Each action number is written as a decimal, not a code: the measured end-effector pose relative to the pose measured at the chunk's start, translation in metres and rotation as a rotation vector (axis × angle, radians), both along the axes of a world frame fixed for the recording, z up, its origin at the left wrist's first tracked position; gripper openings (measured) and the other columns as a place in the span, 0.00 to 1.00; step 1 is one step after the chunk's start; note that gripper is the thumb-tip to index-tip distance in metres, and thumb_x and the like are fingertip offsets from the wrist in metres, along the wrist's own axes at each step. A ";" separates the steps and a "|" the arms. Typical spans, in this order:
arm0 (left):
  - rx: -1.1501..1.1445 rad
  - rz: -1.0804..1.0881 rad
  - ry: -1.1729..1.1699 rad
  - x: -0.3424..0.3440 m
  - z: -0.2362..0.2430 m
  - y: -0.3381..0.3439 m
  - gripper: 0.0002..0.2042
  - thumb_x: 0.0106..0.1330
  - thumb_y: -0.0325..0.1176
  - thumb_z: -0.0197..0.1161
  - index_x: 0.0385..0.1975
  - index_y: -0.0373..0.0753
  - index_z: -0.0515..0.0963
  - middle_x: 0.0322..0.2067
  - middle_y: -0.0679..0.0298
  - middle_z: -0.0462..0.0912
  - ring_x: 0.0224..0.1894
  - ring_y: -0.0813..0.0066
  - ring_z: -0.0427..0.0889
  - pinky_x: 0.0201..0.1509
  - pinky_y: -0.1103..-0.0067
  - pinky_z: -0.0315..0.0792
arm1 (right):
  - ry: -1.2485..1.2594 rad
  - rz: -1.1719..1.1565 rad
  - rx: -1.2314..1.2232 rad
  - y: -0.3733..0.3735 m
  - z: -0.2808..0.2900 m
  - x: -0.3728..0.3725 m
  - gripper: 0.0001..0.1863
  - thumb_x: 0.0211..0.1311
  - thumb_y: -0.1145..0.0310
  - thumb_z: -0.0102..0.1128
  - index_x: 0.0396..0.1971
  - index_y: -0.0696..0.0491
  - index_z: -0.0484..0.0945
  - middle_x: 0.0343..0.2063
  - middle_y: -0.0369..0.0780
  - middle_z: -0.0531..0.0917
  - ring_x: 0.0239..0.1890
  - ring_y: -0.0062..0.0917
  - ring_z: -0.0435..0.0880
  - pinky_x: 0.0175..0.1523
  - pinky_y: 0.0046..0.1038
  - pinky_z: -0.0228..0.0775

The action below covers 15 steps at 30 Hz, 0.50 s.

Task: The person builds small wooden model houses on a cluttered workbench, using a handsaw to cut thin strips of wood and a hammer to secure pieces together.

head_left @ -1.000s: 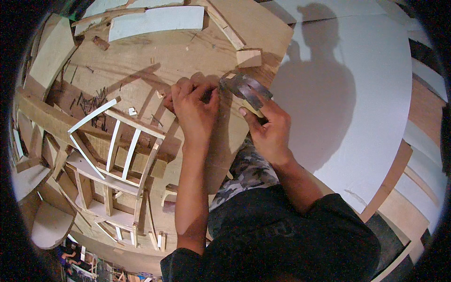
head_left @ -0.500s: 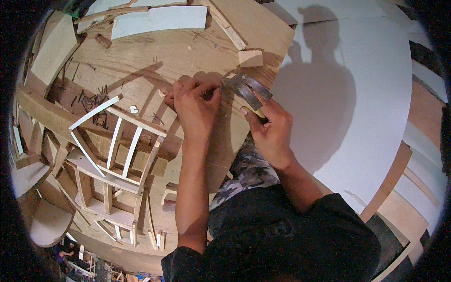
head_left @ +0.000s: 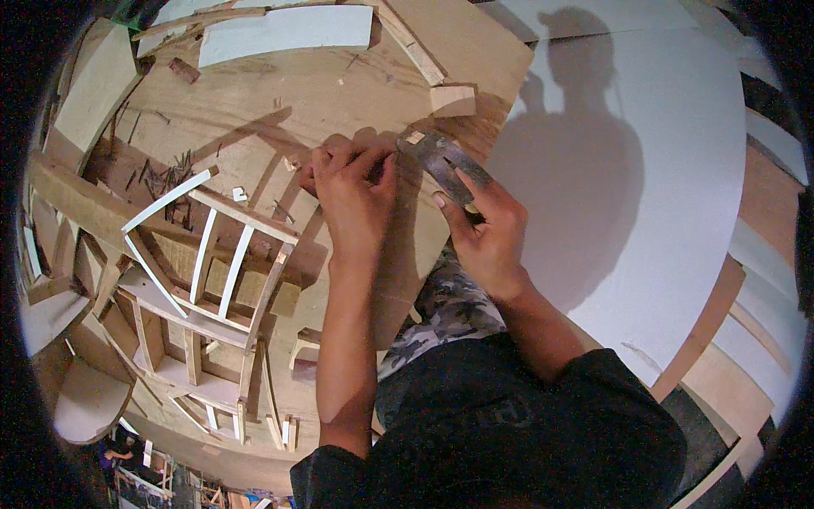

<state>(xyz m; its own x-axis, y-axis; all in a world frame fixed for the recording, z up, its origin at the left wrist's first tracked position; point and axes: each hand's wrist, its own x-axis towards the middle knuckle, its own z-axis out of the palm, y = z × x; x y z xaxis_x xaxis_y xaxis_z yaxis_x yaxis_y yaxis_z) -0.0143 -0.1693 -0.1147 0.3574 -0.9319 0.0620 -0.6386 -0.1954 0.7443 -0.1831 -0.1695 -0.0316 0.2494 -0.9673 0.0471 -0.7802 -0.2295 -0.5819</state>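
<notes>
My left hand rests over the plywood board, fingers curled in a pinch; what they hold, if anything, is hidden. My right hand grips a claw hammer by its pale handle, with the metal head lying just right of my left fingertips. Loose dark nails are scattered to the left, beside a small frame of wooden slats with white strips on it. A short wooden block lies beyond the hammer.
A large white panel, carrying my shadow, fills the right side. Curved white boards and sticks lie along the far edge. Stacked cut pieces are at the right rim, plywood pieces at lower left. A person shows small at the bottom left.
My hands and the hammer have shifted only slightly; my right hand sits a little farther right than a second ago. The grips look the same.
</notes>
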 end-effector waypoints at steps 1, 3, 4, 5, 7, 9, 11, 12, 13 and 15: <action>-0.019 0.001 -0.016 -0.001 0.000 0.001 0.05 0.57 0.35 0.77 0.33 0.49 0.92 0.36 0.64 0.85 0.46 0.57 0.77 0.57 0.61 0.63 | -0.007 -0.009 0.033 -0.001 0.004 0.002 0.22 0.60 0.72 0.78 0.54 0.60 0.85 0.46 0.54 0.89 0.45 0.45 0.92 0.49 0.35 0.82; -0.035 0.003 -0.033 -0.003 0.000 0.003 0.06 0.57 0.34 0.77 0.34 0.49 0.92 0.36 0.64 0.85 0.46 0.57 0.77 0.57 0.61 0.64 | -0.015 -0.016 0.068 0.000 0.005 0.003 0.22 0.60 0.72 0.78 0.54 0.60 0.85 0.45 0.54 0.89 0.45 0.45 0.92 0.49 0.35 0.82; -0.068 0.013 -0.032 -0.004 -0.001 0.004 0.06 0.58 0.33 0.77 0.35 0.48 0.92 0.36 0.64 0.85 0.46 0.57 0.77 0.57 0.61 0.64 | -0.015 -0.030 0.094 0.000 0.004 0.003 0.22 0.60 0.72 0.78 0.54 0.60 0.85 0.45 0.54 0.89 0.44 0.44 0.92 0.48 0.35 0.82; -0.100 0.023 -0.031 -0.005 -0.001 0.005 0.07 0.58 0.33 0.77 0.36 0.48 0.91 0.36 0.64 0.85 0.46 0.57 0.77 0.57 0.62 0.65 | -0.016 -0.044 0.120 0.000 0.003 0.003 0.22 0.61 0.71 0.78 0.54 0.60 0.86 0.45 0.54 0.89 0.43 0.44 0.92 0.48 0.35 0.82; -0.104 0.019 -0.016 -0.008 -0.001 0.004 0.08 0.58 0.32 0.77 0.36 0.47 0.91 0.37 0.65 0.84 0.46 0.57 0.77 0.57 0.62 0.65 | -0.005 -0.015 0.051 -0.001 -0.001 0.000 0.22 0.60 0.72 0.78 0.54 0.60 0.86 0.45 0.53 0.89 0.42 0.43 0.91 0.47 0.35 0.82; -0.113 0.015 -0.006 -0.009 -0.002 0.003 0.08 0.57 0.31 0.77 0.37 0.45 0.90 0.37 0.65 0.84 0.46 0.57 0.77 0.57 0.62 0.65 | 0.001 0.014 -0.023 -0.004 -0.002 0.001 0.22 0.60 0.72 0.78 0.54 0.60 0.86 0.44 0.52 0.90 0.41 0.43 0.91 0.46 0.35 0.82; -0.154 0.046 -0.013 -0.012 -0.003 0.006 0.08 0.58 0.30 0.77 0.37 0.43 0.90 0.37 0.65 0.84 0.46 0.58 0.77 0.57 0.60 0.66 | 0.039 0.017 -0.034 -0.004 0.004 0.002 0.21 0.60 0.73 0.78 0.54 0.60 0.86 0.43 0.52 0.90 0.40 0.42 0.91 0.44 0.35 0.82; -0.160 0.048 -0.014 -0.011 -0.004 0.007 0.08 0.58 0.30 0.77 0.37 0.43 0.90 0.37 0.65 0.84 0.46 0.58 0.77 0.57 0.60 0.66 | 0.038 0.019 -0.040 -0.004 0.002 0.002 0.21 0.60 0.73 0.78 0.54 0.60 0.86 0.43 0.52 0.90 0.40 0.42 0.91 0.44 0.35 0.82; -0.139 0.040 -0.033 -0.011 -0.005 0.008 0.09 0.58 0.31 0.77 0.39 0.44 0.89 0.39 0.63 0.84 0.47 0.54 0.79 0.59 0.60 0.70 | 0.030 0.013 -0.005 -0.002 -0.002 -0.001 0.22 0.60 0.73 0.78 0.54 0.60 0.86 0.43 0.52 0.90 0.40 0.42 0.91 0.44 0.35 0.82; -0.123 0.032 -0.048 -0.014 -0.006 0.008 0.11 0.59 0.32 0.77 0.41 0.45 0.89 0.41 0.62 0.85 0.48 0.51 0.80 0.60 0.59 0.73 | 0.025 0.008 0.026 -0.002 -0.007 -0.004 0.22 0.60 0.73 0.78 0.54 0.60 0.86 0.43 0.52 0.90 0.41 0.42 0.91 0.43 0.35 0.82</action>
<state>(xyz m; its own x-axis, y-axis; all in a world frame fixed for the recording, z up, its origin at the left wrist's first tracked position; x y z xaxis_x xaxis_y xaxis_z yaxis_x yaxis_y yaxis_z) -0.0282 -0.1617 -0.1204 0.3809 -0.9043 0.1926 -0.6691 -0.1259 0.7324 -0.1875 -0.1717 -0.0382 0.2577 -0.9661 0.0155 -0.7926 -0.2205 -0.5684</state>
